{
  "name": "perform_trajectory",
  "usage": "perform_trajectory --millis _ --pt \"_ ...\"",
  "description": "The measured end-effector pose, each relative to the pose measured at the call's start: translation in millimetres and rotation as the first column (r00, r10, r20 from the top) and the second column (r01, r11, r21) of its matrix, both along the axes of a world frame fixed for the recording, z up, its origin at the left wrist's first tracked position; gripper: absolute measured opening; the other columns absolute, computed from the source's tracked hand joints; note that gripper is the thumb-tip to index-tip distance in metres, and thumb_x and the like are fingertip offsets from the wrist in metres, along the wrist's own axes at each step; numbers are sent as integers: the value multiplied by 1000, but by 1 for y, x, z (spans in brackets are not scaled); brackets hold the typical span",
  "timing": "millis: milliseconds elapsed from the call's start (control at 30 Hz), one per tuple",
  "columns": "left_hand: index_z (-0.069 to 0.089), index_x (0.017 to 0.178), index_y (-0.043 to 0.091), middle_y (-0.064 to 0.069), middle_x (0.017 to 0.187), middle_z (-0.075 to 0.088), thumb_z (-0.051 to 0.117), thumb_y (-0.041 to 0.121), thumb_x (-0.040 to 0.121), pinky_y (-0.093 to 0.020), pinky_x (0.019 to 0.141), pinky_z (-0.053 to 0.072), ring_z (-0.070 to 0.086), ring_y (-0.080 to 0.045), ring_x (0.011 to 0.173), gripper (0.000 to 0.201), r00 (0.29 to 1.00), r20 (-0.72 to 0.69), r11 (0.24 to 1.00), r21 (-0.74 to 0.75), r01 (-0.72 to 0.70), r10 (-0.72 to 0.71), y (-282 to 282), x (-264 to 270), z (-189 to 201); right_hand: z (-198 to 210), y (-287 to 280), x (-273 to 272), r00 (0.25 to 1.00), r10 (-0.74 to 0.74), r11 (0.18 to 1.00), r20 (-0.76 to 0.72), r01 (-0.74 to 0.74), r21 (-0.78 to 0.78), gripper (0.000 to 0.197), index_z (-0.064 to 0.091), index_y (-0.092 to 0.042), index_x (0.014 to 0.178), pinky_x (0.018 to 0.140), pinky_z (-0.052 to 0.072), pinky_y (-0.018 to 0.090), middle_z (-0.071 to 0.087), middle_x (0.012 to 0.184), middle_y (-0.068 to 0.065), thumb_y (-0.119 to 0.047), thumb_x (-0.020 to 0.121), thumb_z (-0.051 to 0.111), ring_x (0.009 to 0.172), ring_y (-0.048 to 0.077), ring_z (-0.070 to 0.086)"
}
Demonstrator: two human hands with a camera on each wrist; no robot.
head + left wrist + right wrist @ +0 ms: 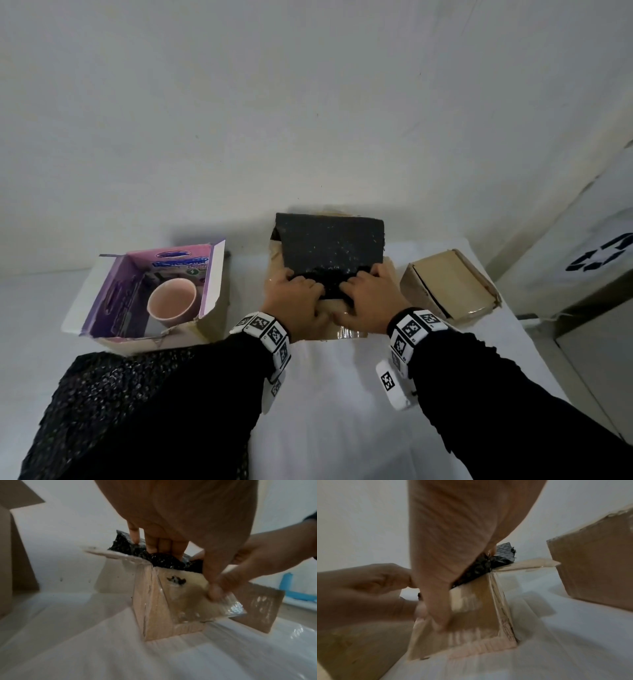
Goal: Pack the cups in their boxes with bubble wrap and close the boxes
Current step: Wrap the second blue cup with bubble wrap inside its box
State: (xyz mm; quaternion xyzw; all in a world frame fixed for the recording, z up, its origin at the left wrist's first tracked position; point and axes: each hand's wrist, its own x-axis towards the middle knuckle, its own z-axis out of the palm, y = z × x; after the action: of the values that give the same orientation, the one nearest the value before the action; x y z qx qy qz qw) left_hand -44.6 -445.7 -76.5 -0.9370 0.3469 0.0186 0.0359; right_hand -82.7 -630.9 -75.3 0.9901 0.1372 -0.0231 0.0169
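Head view, centre of frame: left hand [295, 298] and right hand [368, 297], side by side, each grip pinching the near edge of the black bubble wrap [330, 245], whose free length (long axis running away from both wrists) overhangs the open middle box [349, 329] on the bench [342, 394].

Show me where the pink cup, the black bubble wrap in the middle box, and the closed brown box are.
pink cup [172, 297], head view, inside of the cup
black bubble wrap [330, 241], head view, flat upper part
closed brown box [448, 279], head view, top face
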Motion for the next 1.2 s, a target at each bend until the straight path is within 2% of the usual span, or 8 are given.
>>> perform_trajectory --millis 267,433,600,700,833,933,1000,1200 --pt "62 106 26 3 113 56 52 26 89 -40 106 22 50 -21 109 20 996 15 975 205 84 -89 -2 -3 1 8 9 -4 996 42 992 -82 -51 -116 26 51 -22 109 106 20 41 68 86 0 -33 86 55 87 24 63" --pt "63 111 29 8 116 48 51 42 91 -38 102 20 36 -20 113 26 993 47 977 190 94 -105 14 -20 0 7 17 -32 994 25 997 -106 -32 -72 27 50 -19 112 103 18 42 68 90 3 -31 88 54 89 26 62" --pt "64 110 33 15 108 60 50 47 92 -45 98 18 38 -19 109 27 989 9 968 210 140 -145 26 -55 2 10 26 -61 984 38 996 -173 -52 -77 28 46 -17 111 107 18 48 68 90 2 -29 88 54 88 26 63" --pt "65 103 32 14 95 63 59 46 85 -50 101 18 43 -15 104 24 991 -35 975 173 137 -133 34 -72 -7 9 32 -80 982 51 995 -180 -66 -78 30 45 -15 116 115 2 53 68 85 3 -26 90 52 87 27 65" --pt "65 79 29 10 73 59 77 40 66 -50 98 36 55 -14 83 21 995 -39 984 150 99 -94 38 -80 -22 6 32 -100 992 70 994 -102 -78 -81 23 54 -18 111 116 3 54 68 90 3 -23 89 53 95 26 60" --pt "64 96 27 7 100 61 58 33 88 -44 106 17 52 -19 100 12 993 -29 989 90 120 -118 35 -88 -25 -1 28 -108 994 104 984 44 -96 -153 18 63 -25 87 97 25 48 61 85 0 -17 71 60 88 25 57" --pt "62 106 26 1 114 52 50 30 94 -42 112 10 53 -22 104 18 992 27 990 70 119 -121 37 -91 -29 -10 27 -112 984 129 982 125 -109 -153 17 61 -24 84 100 26 47 61 74 -4 -14 70 61 79 22 58" --pt "64 100 25 6 97 62 46 26 96 -50 115 -8 58 -19 99 18 989 68 972 201 117 -133 32 -98 -9 -4 37 -111 997 78 980 -29 -82 -181 31 45 -14 118 117 -10 57 54 62 -1 -6 87 42 68 27 62"
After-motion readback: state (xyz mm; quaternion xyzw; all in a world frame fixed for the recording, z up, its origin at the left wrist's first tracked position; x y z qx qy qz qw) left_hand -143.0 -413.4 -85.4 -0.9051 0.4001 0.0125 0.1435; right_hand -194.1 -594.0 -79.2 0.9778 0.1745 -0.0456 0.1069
